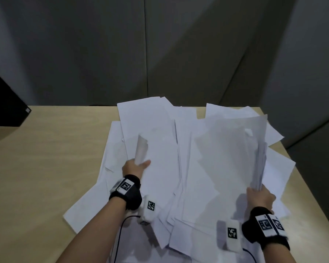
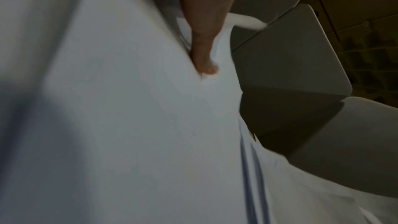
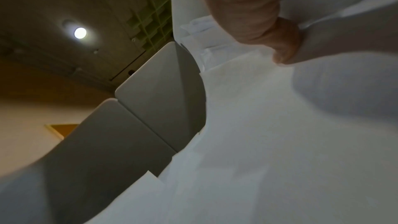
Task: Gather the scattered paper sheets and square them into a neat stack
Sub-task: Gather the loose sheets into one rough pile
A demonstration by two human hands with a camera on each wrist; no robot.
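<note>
Several white paper sheets (image 1: 160, 149) lie fanned and overlapping across the right half of a light wooden table (image 1: 46, 158). My left hand (image 1: 135, 166) pinches the raised edge of one sheet, which curls upward; its thumb (image 2: 204, 54) presses the paper (image 2: 129, 125) in the left wrist view. My right hand (image 1: 260, 196) grips the lower right corner of a lifted bundle of sheets (image 1: 232, 152) that tilts up off the pile. The right wrist view shows the thumb (image 3: 280, 45) clamped on the bundle's edge (image 3: 258, 125).
Grey partition panels (image 1: 160, 54) stand behind the table and to its right. A black box (image 1: 6, 105) sits at the far left edge. Some sheets overhang the table's right and near edges. A black cable (image 1: 120, 234) runs from my left wrist.
</note>
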